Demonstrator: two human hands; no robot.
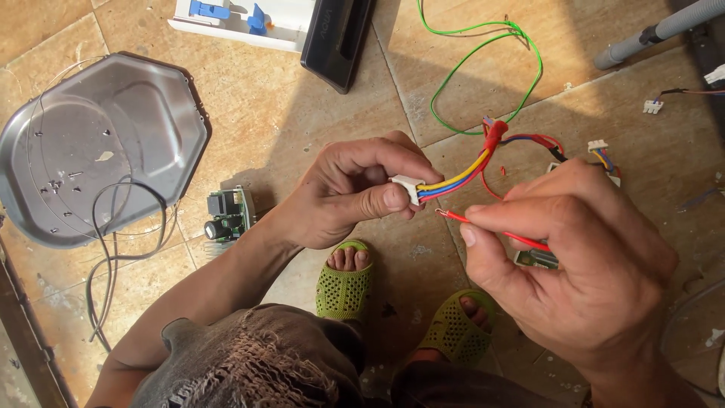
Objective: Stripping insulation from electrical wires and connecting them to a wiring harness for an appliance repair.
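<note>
Above the green sandals (343, 291), the left hand (351, 193) pinches a small white connector (406, 187) tight between thumb and curled fingers; yellow, blue and red wires (457, 175) run from it. Just right of the connector, the right hand (581, 261) has thumb and forefinger closed on a loose red wire (483, 223), its bare metal tip pointing at the connector, close but apart. Far left of the connector lies a grey metal cover (98, 143); above it, a white-and-black plastic part with blue clips (264, 19).
</note>
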